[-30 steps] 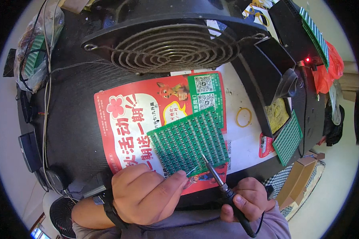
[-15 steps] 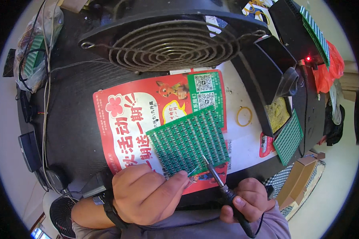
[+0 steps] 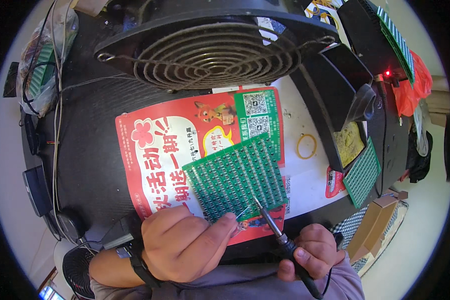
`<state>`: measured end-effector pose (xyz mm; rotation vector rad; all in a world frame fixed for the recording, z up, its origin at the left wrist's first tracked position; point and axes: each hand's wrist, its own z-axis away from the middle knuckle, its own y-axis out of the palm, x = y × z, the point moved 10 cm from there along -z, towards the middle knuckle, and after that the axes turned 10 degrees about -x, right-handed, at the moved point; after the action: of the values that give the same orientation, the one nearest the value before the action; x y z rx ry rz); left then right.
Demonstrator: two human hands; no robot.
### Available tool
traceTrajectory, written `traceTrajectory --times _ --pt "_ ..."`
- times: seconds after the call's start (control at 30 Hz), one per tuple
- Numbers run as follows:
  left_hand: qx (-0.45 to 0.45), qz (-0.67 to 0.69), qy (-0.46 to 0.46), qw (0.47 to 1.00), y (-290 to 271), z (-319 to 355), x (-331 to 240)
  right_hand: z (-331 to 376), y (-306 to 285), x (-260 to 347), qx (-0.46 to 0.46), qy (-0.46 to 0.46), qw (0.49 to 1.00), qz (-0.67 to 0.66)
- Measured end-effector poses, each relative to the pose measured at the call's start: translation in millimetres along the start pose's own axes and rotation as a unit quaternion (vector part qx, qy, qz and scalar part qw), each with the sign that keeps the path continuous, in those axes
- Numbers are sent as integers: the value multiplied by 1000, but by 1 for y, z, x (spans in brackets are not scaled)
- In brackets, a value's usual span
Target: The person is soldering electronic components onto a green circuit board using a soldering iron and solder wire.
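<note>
A green circuit board panel (image 3: 230, 172), covered in rows of small parts, lies slanted on a red and white printed sheet (image 3: 135, 165). My left hand (image 3: 187, 245) is at the panel's near edge, its fingers pinching a thin silvery solder wire (image 3: 243, 212) that reaches over the board. My right hand (image 3: 312, 250) grips the black handle of a soldering iron (image 3: 286, 243). The iron's metal tip points up and left onto the board's lower right part, close to the wire's end. Whether tip and wire touch is too small to tell.
A black fan with a wire grille (image 3: 217, 55) stands behind the sheet. To the right are a yellow sponge (image 3: 349, 144) in a black holder, a yellow ring (image 3: 306, 146), another green board (image 3: 362, 172) and a cardboard box (image 3: 372, 227). Cables (image 3: 60, 125) run down the left.
The end of the solder wire has shifted slightly toward the iron's tip. Both hands, the iron and the board are almost where they were.
</note>
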<state>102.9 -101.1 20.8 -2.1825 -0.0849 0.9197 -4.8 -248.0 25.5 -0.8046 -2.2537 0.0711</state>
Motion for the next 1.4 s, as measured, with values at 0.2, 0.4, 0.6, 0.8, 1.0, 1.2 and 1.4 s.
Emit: traceTrajectory --times 0.2,0.4,0.6,0.8,1.0,1.2,1.4 --pt "3 0 3 1000 1 1 1 1 0 0 6 -3 1000 -1" --pt "5 6 1 1000 2 0 -1 0 1 0 6 2 1000 -2" --pt "1 4 -24 1000 0 -3 0 1 -3 1 3 -4 1000 -6" --pt "-51 35 -73 995 -10 -4 10 -1 4 -1 18 -2 1000 -4" --pt "-1 63 -242 968 -19 -4 39 -1 1 -2 12 -3 1000 -8" --pt "-62 45 -100 992 -31 -6 17 2 -3 0 -24 -4 1000 -3" --pt "-53 55 -39 996 -18 -6 4 2 -7 -1 -5 8 1000 -12"
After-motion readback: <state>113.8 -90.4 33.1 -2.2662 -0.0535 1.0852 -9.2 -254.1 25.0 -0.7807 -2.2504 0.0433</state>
